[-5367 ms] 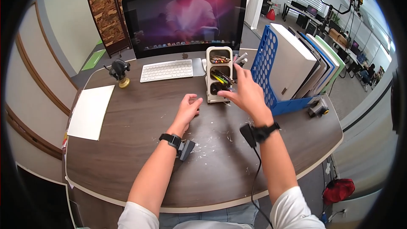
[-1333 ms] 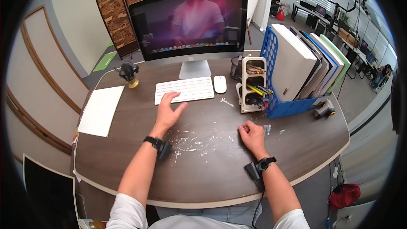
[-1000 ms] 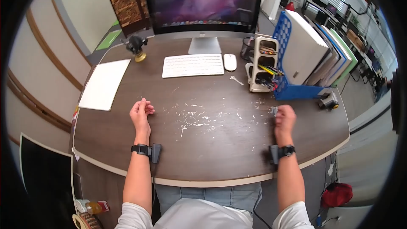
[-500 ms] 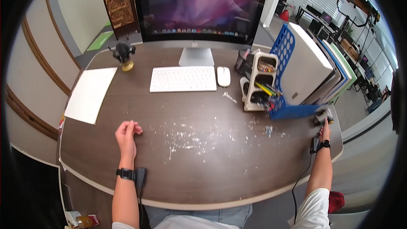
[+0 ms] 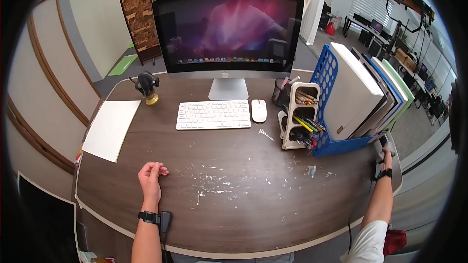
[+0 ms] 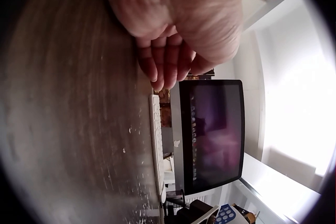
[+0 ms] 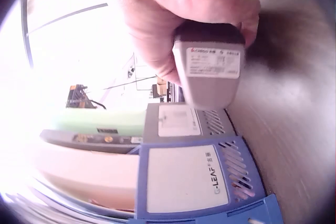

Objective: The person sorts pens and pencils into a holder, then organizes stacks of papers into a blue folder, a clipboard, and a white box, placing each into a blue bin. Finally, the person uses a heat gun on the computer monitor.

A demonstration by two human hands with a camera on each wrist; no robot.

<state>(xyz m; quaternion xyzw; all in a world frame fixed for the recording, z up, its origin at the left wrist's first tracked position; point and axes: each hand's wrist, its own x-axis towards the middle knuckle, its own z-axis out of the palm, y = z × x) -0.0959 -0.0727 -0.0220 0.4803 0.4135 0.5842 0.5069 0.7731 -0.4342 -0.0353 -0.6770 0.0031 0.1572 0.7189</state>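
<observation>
My right hand [image 5: 386, 158] is at the desk's far right edge and grips a grey-and-black handheld device [image 7: 210, 85] with a white label on its end. In the right wrist view the fingers wrap around its dark upper part, and its grey end is near the blue file holder [image 7: 252, 163]. My left hand [image 5: 150, 178] lies on the desk at the left, fingers loosely bent and holding nothing. White scraps [image 5: 214, 183] are scattered over the desk's middle, with a greyish scrap [image 5: 311, 171] farther right.
At the back stand a monitor [image 5: 226, 34], a keyboard [image 5: 213, 114] and a mouse [image 5: 259, 111]. A pen organizer [image 5: 291, 117] stands beside the file holder, with a mesh cup [image 5: 280, 95] behind. White paper [image 5: 111, 129] and a dark figurine [image 5: 146, 86] are on the left.
The pen organizer has moved right beside the file holder. My left hand has left the keyboard for the desk's left side. My right hand has reached far right and taken hold of the grey device.
</observation>
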